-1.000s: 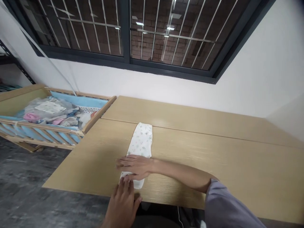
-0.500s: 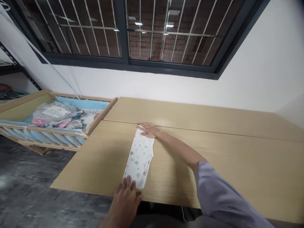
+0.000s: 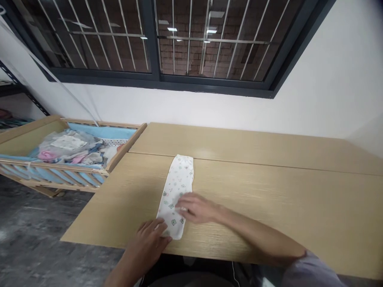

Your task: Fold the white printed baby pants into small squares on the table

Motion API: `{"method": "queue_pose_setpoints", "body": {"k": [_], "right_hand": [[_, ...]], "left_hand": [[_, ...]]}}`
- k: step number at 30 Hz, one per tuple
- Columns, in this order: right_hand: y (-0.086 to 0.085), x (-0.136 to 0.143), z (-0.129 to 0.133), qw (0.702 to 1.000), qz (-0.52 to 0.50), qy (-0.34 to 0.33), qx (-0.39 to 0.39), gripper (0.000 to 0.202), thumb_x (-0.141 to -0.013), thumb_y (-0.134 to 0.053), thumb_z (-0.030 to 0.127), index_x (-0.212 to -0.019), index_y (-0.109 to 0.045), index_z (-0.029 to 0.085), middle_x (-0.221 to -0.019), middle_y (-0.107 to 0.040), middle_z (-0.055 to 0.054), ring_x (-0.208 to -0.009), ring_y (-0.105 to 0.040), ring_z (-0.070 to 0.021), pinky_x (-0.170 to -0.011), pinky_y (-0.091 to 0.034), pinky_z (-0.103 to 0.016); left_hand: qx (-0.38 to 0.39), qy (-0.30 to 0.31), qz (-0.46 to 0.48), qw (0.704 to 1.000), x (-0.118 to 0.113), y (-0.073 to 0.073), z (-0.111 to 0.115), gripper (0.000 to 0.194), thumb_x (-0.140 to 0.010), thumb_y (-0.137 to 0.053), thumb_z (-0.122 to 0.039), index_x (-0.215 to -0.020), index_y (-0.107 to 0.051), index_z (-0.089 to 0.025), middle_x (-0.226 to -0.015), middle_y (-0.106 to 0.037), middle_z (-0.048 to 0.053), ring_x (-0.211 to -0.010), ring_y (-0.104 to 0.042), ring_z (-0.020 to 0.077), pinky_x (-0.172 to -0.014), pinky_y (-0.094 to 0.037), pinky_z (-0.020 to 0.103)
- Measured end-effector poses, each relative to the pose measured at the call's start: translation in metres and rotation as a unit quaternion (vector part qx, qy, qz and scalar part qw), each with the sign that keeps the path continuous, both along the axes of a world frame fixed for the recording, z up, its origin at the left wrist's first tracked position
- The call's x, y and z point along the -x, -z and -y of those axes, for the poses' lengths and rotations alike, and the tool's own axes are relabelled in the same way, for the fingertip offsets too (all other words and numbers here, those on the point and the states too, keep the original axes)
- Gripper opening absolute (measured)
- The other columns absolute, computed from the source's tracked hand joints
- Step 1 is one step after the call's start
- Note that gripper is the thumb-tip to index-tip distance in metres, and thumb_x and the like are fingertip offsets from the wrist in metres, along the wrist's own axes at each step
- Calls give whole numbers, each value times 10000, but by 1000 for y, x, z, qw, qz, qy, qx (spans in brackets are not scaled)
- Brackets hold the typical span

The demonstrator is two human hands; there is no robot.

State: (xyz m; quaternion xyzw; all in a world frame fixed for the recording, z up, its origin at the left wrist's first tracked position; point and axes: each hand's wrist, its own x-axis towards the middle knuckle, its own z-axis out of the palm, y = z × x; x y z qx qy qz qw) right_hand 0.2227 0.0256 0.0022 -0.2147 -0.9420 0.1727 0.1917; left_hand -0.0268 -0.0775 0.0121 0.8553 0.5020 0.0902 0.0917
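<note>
A folded white cloth garment with a small green print, like folded baby trousers, lies flat and lengthwise on the wooden table. At its near left corner, my left hand rests with fingertips and thumb on or beside the edge, fingers loosely bent and not closed around it. My right hand is over the right side of the lower half, slightly blurred, its fingers a little curled and apart. Whether its fingertips touch the fabric is hard to tell. The garment's far end is uncovered.
Left of the table stands a wooden crib with blue lining, holding a heap of clothes and plastic bags. A barred window is in the wall behind. The table's near edge lies close to my body.
My right hand has left the garment's far end and come toward me to its lower half. My left hand has shifted slightly left at the near corner.
</note>
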Motion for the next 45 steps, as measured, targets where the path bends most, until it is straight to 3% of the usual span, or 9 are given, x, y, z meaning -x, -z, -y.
{"method": "queue_pose_setpoints", "body": {"k": [7,11,15,19,22,28,33,40,45], "right_hand": [[32,-14,104,994,35,57,-92,580,-942,-588,583,-1303,-596,130,-1228,-663,-160,-1157,-583,-299,-1062,-448,-489],[45,-12,135,984,-11,106,-143,240,-979,-594,250,-1200,-635,165,-1115,-694,-105,-1068,-607,-254,-1095,-431,-464],[20,-13,142,988,-67,139,-29,233,-962,-546,118,-1143,-658,213,-1077,-679,-67,-1041,-615,-211,-989,-511,-356],[-22,-22,116,962,-128,172,171,246,-984,-541,170,-1173,-680,244,-1165,-624,-65,-1123,-598,-186,-981,-510,-314],[-33,-28,73,929,-191,209,237,193,-968,-616,312,-1110,-723,237,-989,-632,-43,-901,-619,-174,-785,-528,-301],[-14,-34,-52,859,-306,287,294,442,-774,-782,445,-1104,-662,176,-702,-528,49,-611,-475,-114,-561,-390,-228],[4,-33,-125,842,-236,399,275,229,-753,-726,311,-910,-656,160,-687,-574,37,-610,-515,-117,-581,-403,-229],[21,-29,-141,849,-161,446,232,118,-773,-705,212,-876,-682,160,-759,-666,-22,-696,-606,-162,-652,-454,-259],[0,-29,-122,885,-138,424,131,401,-920,-603,285,-1291,-616,134,-1219,-648,-155,-1128,-606,-253,-978,-470,-367]], "left_hand": [[-14,84,36,996,5,25,23,453,-723,-739,-37,-1101,-642,-267,-1221,-706,32,-1087,-685,248,-928,-576,372],[-34,138,48,989,-3,28,40,416,-778,-588,48,-1067,-625,-248,-1101,-736,9,-973,-699,214,-898,-565,339],[17,130,116,985,-10,11,37,356,-867,-475,19,-1050,-623,-249,-1021,-722,12,-935,-684,167,-884,-557,273],[36,87,206,974,-9,-11,3,290,-952,-463,-109,-1119,-641,-267,-1096,-696,38,-1019,-674,145,-908,-543,230],[19,38,241,970,-10,-32,-47,196,-966,-540,-286,-1104,-676,-261,-994,-723,21,-901,-692,154,-832,-553,239],[59,-24,214,975,-36,-63,-172,327,-893,-582,-485,-1018,-726,-220,-967,-764,25,-847,-677,196,-776,-525,277],[69,-75,152,983,-67,-40,-240,246,-873,-600,-333,-1004,-724,-166,-1054,-762,93,-949,-677,229,-838,-502,301],[47,-134,93,985,-90,-21,-252,197,-925,-604,-232,-1072,-681,-124,-1150,-716,147,-1075,-638,233,-929,-449,308],[-34,-156,54,986,-97,-24,-180,397,-996,-482,-361,-1259,-610,-94,-1344,-591,235,-1258,-532,346,-1058,-385,446]]}}
